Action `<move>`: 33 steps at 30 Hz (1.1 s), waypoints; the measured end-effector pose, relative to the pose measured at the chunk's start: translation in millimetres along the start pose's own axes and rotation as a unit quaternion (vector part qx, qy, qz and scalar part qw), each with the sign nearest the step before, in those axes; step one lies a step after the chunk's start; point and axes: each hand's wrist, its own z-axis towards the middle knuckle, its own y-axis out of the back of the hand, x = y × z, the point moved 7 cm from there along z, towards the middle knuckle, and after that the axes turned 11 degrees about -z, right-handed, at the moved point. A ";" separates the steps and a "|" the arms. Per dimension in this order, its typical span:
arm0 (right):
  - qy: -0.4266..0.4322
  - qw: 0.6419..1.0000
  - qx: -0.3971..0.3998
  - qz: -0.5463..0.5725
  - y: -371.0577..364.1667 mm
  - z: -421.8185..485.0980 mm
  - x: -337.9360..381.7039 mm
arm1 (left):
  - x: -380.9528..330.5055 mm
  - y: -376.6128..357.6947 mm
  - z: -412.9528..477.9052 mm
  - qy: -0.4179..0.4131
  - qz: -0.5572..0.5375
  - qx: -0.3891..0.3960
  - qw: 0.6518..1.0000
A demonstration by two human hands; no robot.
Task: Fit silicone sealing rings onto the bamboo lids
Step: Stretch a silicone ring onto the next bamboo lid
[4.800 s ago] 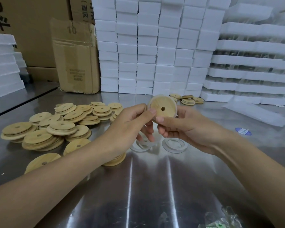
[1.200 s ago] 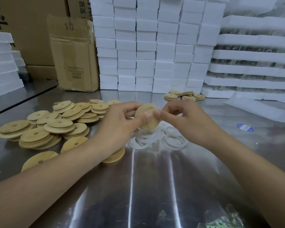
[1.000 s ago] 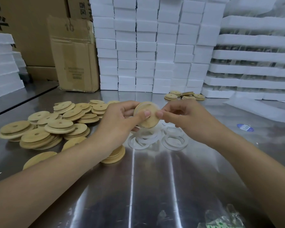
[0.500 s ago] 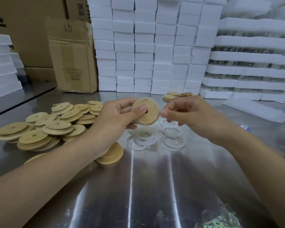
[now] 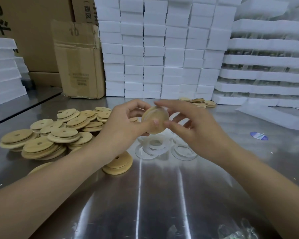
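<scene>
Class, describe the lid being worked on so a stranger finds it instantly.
Start at the steel table, with its heap of bamboo lids on the left. Above the loose silicone rings, the left hand and right hand pinch one lid: the only one off the table.

White foam blocks (image 5: 162, 49) and cardboard boxes (image 5: 79, 61) behind steel table (image 5: 162, 195).

Bamboo lid (image 5: 154, 116) in the grip of left hand (image 5: 126, 128) and right hand (image 5: 197, 133), above loose silicone rings (image 5: 153, 149).
</scene>
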 end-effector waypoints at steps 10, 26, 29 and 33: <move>-0.026 0.996 -0.056 -0.058 7.8 1.6 -0.4 | 2.2 -2.8 -2.4 -0.027 0.044 -0.003 0.999; -0.072 0.991 0.107 0.028 4.5 2.7 -21.8 | 5.8 -1.5 0.6 -0.015 0.071 0.014 0.997; -0.078 0.988 0.128 0.038 9.6 2.4 -22.8 | 5.1 -0.2 2.6 -0.013 0.067 0.021 0.997; -0.091 0.988 0.123 0.036 11.6 2.7 -25.7 | 10.0 -4.3 -0.6 0.010 0.050 0.023 0.998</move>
